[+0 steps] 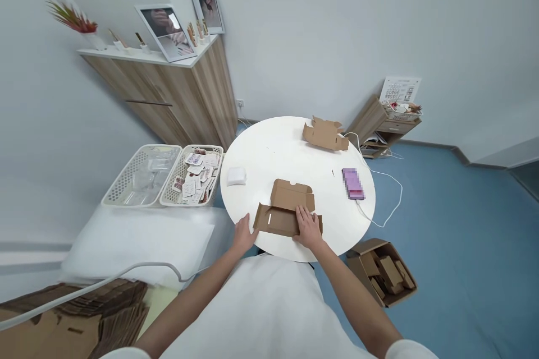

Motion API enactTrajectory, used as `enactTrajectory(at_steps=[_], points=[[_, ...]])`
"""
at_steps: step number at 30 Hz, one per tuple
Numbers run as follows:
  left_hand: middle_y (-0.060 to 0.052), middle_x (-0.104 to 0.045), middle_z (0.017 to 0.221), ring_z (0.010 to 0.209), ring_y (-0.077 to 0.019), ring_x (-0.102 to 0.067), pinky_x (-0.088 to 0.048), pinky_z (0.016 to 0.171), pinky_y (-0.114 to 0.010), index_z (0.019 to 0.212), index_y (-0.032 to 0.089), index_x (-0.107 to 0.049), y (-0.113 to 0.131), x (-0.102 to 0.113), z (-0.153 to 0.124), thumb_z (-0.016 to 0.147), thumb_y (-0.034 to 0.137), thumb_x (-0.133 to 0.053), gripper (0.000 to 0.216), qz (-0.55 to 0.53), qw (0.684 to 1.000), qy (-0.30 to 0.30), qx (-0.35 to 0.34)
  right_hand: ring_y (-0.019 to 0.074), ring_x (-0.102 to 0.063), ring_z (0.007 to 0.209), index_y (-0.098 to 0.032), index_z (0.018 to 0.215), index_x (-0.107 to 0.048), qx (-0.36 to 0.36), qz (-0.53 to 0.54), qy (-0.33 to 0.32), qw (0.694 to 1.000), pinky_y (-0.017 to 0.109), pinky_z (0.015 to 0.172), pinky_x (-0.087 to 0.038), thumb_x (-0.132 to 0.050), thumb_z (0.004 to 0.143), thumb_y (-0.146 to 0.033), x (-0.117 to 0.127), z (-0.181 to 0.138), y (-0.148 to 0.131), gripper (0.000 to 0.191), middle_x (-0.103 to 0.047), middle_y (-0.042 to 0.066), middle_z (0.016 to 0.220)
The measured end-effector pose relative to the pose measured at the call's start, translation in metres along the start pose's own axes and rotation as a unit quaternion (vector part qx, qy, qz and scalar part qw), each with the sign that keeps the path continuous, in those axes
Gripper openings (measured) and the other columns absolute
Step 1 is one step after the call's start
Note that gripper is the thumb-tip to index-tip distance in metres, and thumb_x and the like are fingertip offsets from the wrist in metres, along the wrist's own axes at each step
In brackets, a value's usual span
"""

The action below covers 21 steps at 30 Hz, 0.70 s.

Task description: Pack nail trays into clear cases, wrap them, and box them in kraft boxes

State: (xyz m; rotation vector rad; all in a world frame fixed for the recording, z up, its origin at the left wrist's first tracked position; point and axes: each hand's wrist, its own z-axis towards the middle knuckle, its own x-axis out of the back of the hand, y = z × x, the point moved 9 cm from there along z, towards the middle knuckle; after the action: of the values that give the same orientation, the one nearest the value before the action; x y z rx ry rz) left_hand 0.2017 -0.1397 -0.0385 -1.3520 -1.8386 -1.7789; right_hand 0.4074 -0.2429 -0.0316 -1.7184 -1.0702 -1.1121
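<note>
A partly folded brown cardboard box (pixel 281 221) lies at the near edge of the white round table (pixel 269 151), its lid flap standing open on the far side. My left hand (pixel 245 234) is at the box's left front corner, thumb and fingers against the side wall. Over the right end lies my right hand (pixel 309 227), fingers reaching inside towards the lid and thumb at the front wall. The right side flap is partly covered by this hand. A small white stack (pixel 236 175) sits to the left of the box.
Another unfolded cardboard box (pixel 325 133) lies at the table's far side. A purple phone (pixel 353 184) with a white cable is on the right. White baskets (pixel 168 202) stand at left, above stacked flat cardboard (pixel 76 320). On the floor, a carton (pixel 357 269) holds several boxes.
</note>
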Motion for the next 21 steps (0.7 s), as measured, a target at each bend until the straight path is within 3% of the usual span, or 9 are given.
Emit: enactTrajectory(at_steps=[3,6,11,14,17,21], points=[[-0.013,-0.057,0.108,0.094,-0.0212,-0.057,-0.042,0.083,-0.034,0.121,0.012,-0.040,0.002,-0.010,0.006,0.070,0.022,-0.052,0.053,-0.098,0.994,-0.038,0.000,0.0257,-0.002,0.134,-0.018,0.139,-0.004,-0.007,0.000,0.005,1.000,0.046,0.104,-0.011,-0.061,0.062,-0.027,-0.002,-0.003,-0.001,0.096,-0.011,0.009,0.146],[-0.009,-0.059,0.097,0.080,-0.0171,-0.058,-0.044,0.075,-0.030,0.109,0.014,-0.052,0.012,-0.009,0.010,0.069,0.016,-0.049,0.040,-0.124,0.992,-0.031,0.002,0.0255,-0.001,0.134,-0.016,0.139,-0.003,-0.005,0.003,-0.002,1.000,0.043,0.104,-0.015,-0.063,0.060,-0.027,-0.002,-0.002,-0.003,0.100,-0.009,0.009,0.146],[-0.006,-0.058,0.091,0.075,-0.0147,-0.056,-0.044,0.074,-0.029,0.108,0.016,-0.054,0.042,-0.012,0.006,0.069,0.018,-0.049,0.039,-0.111,0.991,-0.042,-0.055,0.0273,-0.001,0.134,-0.013,0.139,-0.002,0.009,0.024,-0.011,1.000,0.040,0.104,-0.018,-0.070,0.054,-0.030,-0.003,0.005,-0.008,0.110,-0.006,0.010,0.147],[-0.010,-0.054,0.102,0.087,-0.0181,-0.055,-0.043,0.080,-0.032,0.113,0.014,-0.050,0.054,-0.016,0.003,0.069,0.027,-0.056,0.047,-0.093,0.993,-0.032,-0.070,0.0276,0.001,0.134,-0.012,0.139,0.000,0.009,0.036,-0.009,0.999,0.039,0.104,-0.018,-0.071,0.052,-0.032,-0.005,0.007,-0.011,0.114,-0.004,0.011,0.147],[-0.013,-0.051,0.111,0.098,-0.0210,-0.053,-0.042,0.083,-0.033,0.113,0.013,-0.048,0.057,-0.018,0.004,0.071,0.034,-0.057,0.048,-0.083,0.994,-0.024,-0.067,0.0281,0.005,0.134,-0.012,0.138,0.004,0.011,0.045,-0.015,0.999,0.040,0.104,-0.017,-0.074,0.049,-0.037,-0.006,0.005,-0.012,0.121,-0.001,0.012,0.147],[-0.008,-0.057,0.106,0.084,-0.0161,-0.058,-0.044,0.074,-0.029,0.106,0.018,-0.048,0.053,-0.021,0.012,0.079,0.027,-0.047,0.029,-0.065,0.995,-0.055,-0.048,0.0289,0.009,0.133,-0.011,0.138,0.006,0.042,0.049,-0.040,0.997,0.042,0.105,-0.014,-0.074,0.045,-0.046,-0.006,0.000,-0.014,0.127,0.003,0.013,0.146]])
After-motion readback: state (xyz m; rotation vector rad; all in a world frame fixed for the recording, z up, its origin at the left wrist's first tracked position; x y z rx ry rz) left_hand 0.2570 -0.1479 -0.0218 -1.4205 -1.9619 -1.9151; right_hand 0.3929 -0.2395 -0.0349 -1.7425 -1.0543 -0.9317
